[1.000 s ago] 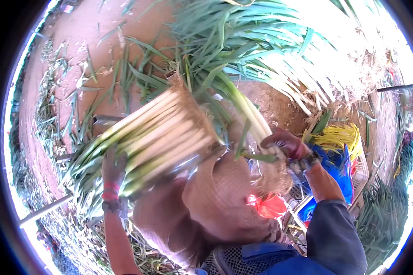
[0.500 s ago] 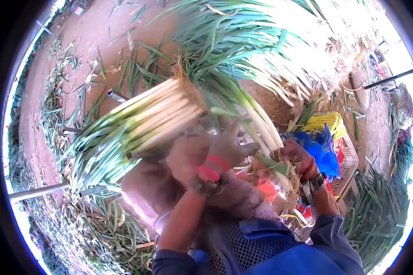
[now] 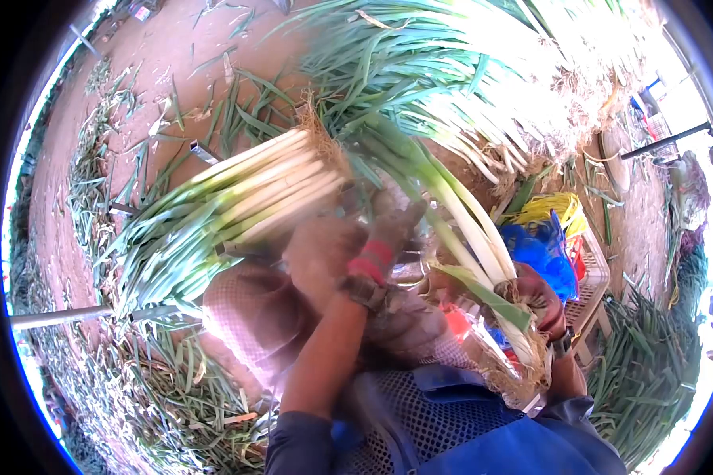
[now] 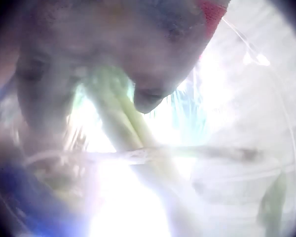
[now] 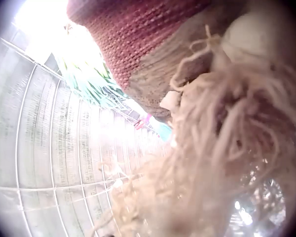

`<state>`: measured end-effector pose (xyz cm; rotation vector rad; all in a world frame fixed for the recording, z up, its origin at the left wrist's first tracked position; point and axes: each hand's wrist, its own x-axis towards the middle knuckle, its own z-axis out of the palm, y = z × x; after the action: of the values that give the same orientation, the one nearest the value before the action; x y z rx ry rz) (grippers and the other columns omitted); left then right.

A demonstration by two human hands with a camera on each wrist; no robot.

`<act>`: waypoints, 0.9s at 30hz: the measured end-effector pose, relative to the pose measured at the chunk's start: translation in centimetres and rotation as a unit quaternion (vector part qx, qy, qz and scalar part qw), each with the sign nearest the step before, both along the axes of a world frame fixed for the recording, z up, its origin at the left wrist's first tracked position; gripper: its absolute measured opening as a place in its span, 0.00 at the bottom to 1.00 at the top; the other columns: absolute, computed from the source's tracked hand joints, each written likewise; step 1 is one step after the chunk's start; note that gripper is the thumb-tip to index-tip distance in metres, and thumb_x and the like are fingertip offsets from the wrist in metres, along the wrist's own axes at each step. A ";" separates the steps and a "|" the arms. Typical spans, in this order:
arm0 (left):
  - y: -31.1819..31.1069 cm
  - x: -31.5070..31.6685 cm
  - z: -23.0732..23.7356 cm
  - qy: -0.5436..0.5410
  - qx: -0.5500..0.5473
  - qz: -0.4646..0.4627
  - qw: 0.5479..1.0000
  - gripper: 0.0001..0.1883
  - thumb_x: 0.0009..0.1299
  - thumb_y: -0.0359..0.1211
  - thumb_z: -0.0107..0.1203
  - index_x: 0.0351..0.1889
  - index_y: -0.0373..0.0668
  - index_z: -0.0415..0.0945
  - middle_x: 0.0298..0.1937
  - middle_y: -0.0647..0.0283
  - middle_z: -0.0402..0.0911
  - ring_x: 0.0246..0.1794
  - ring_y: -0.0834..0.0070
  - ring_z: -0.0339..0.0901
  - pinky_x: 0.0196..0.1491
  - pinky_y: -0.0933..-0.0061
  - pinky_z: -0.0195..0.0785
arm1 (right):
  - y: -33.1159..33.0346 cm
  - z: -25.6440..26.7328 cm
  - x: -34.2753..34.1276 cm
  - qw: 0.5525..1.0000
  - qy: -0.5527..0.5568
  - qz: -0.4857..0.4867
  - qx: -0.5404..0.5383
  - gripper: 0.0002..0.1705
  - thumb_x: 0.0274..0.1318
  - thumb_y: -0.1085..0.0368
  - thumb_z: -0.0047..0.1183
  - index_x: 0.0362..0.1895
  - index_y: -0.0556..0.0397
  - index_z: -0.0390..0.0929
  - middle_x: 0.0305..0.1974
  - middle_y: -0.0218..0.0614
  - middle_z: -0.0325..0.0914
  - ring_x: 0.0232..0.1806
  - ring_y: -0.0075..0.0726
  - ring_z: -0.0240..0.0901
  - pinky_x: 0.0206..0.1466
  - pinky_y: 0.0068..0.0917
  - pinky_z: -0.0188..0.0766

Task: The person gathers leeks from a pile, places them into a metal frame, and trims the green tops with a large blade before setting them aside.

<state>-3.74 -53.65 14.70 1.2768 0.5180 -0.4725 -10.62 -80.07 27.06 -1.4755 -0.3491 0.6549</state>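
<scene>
My right hand (image 3: 540,299), in a dark red glove, grips a few long leeks (image 3: 483,229) by their white ends, just above the roots. Their tangled roots (image 5: 227,133) fill much of the right wrist view. In the head view my left hand (image 3: 392,226), gloved with a pink-red cuff, is over my knee beside the same leeks. The left wrist view is hazy, but a green leek stalk (image 4: 121,116) comes out between its thumb and fingers. Left of the hands, a neat row of leeks (image 3: 253,198) lies across metal bars, roots toward the right.
A large pile of leeks (image 3: 436,71) spreads across the far ground. At my right a plastic crate (image 3: 590,293) holds blue plastic (image 3: 543,253) and yellow ties (image 3: 550,210). Leaf scraps (image 3: 166,388) cover the ground at left; a metal bar (image 3: 63,317) sticks out there.
My left hand has come from the row of leeks at left across to the leeks in my right hand. The right hand has drawn their root ends down and to the right.
</scene>
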 end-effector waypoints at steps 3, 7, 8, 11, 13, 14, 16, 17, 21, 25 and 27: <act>-2.5 -0.3 0.0 0.014 -0.309 0.078 0.948 0.23 0.74 0.50 0.64 0.58 0.47 0.77 0.41 0.64 0.86 0.33 0.70 0.84 0.34 0.69 0.80 | 0.5 1.7 -1.8 0.980 0.193 -0.051 -0.003 0.36 0.54 0.56 0.68 0.61 0.65 0.76 0.53 0.44 0.82 0.48 0.38 0.83 0.50 0.29 0.80; -4.3 0.6 -2.4 -0.065 -0.496 0.139 0.855 0.22 0.73 0.47 0.66 0.56 0.44 0.77 0.45 0.58 0.87 0.44 0.62 0.87 0.52 0.57 0.84 | 1.3 1.5 -5.3 0.957 0.283 -0.059 -0.004 0.35 0.58 0.60 0.61 0.68 0.61 0.72 0.51 0.38 0.84 0.47 0.32 0.81 0.51 0.29 0.78; -3.8 0.3 0.0 -0.062 -0.548 0.122 0.825 0.20 0.73 0.45 0.65 0.54 0.43 0.78 0.46 0.57 0.86 0.44 0.60 0.86 0.53 0.57 0.84 | 1.2 1.8 -6.3 0.958 0.271 -0.071 -0.064 0.35 0.58 0.60 0.61 0.68 0.60 0.72 0.52 0.38 0.84 0.48 0.32 0.81 0.53 0.29 0.78; -3.9 1.0 1.6 -0.079 -0.505 0.148 0.847 0.12 0.75 0.40 0.63 0.46 0.43 0.78 0.42 0.54 0.85 0.43 0.61 0.85 0.51 0.55 0.83 | 0.2 1.6 -7.1 0.962 0.252 -0.072 -0.073 0.38 0.53 0.60 0.66 0.69 0.59 0.72 0.54 0.37 0.83 0.52 0.32 0.80 0.57 0.30 0.76; -3.9 1.6 1.5 -0.071 -0.520 0.123 0.842 0.11 0.74 0.38 0.64 0.45 0.43 0.78 0.42 0.54 0.85 0.43 0.61 0.85 0.52 0.55 0.83 | -1.0 1.3 -6.1 0.961 0.266 -0.033 -0.062 0.46 0.49 0.60 0.70 0.72 0.61 0.68 0.56 0.37 0.81 0.54 0.31 0.78 0.60 0.30 0.74; -3.9 2.0 1.2 -0.059 -0.534 0.097 0.838 0.10 0.73 0.36 0.65 0.44 0.42 0.78 0.42 0.54 0.85 0.43 0.61 0.85 0.54 0.55 0.83 | -1.0 1.8 -5.5 0.962 0.262 -0.031 -0.062 0.46 0.49 0.60 0.70 0.72 0.61 0.68 0.56 0.37 0.81 0.54 0.31 0.78 0.60 0.30 0.74; -4.2 3.0 1.3 -0.095 -0.540 0.062 0.834 0.09 0.74 0.34 0.63 0.45 0.40 0.79 0.42 0.56 0.85 0.43 0.61 0.86 0.53 0.58 0.83 | -0.3 3.7 -4.2 0.976 0.205 -0.036 -0.059 0.53 0.49 0.58 0.73 0.76 0.62 0.60 0.63 0.38 0.77 0.60 0.32 0.74 0.65 0.32 0.71; -4.4 3.1 1.6 -0.109 -0.504 0.080 0.853 0.11 0.74 0.34 0.62 0.48 0.37 0.78 0.43 0.56 0.85 0.43 0.61 0.86 0.52 0.58 0.84 | 0.3 4.0 -4.2 0.979 0.190 -0.073 -0.020 0.60 0.48 0.59 0.76 0.79 0.62 0.52 0.68 0.40 0.71 0.65 0.33 0.70 0.69 0.33 0.67; -5.5 4.8 3.8 -0.216 -0.387 0.144 0.885 0.16 0.72 0.28 0.64 0.53 0.28 0.77 0.43 0.52 0.85 0.42 0.59 0.86 0.47 0.59 0.87 | 1.2 4.0 -3.5 0.985 0.026 -0.016 -0.168 0.63 0.47 0.61 0.78 0.80 0.61 0.49 0.69 0.40 0.69 0.67 0.36 0.67 0.70 0.35 0.65; -2.0 5.4 9.3 -0.295 -0.343 0.174 0.874 0.18 0.68 0.21 0.65 0.55 0.29 0.74 0.44 0.51 0.87 0.39 0.66 0.88 0.43 0.71 0.85 | 3.6 1.6 -3.3 0.944 -0.121 -0.056 -0.302 0.47 0.50 0.69 0.67 0.74 0.57 0.60 0.56 0.46 0.79 0.60 0.41 0.77 0.65 0.39 0.72; 1.1 5.9 11.8 -0.331 -0.243 0.210 0.887 0.20 0.65 0.20 0.67 0.54 0.30 0.75 0.43 0.52 0.87 0.36 0.67 0.86 0.39 0.72 0.82 | 2.2 -2.4 -3.0 0.911 -0.114 -0.052 -0.394 0.38 0.54 0.67 0.63 0.69 0.57 0.65 0.52 0.50 0.81 0.57 0.48 0.80 0.61 0.42 0.75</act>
<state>2.18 -52.60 26.53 0.7344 0.0678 0.2077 -13.63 -77.87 24.65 -2.3410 -0.1809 0.5602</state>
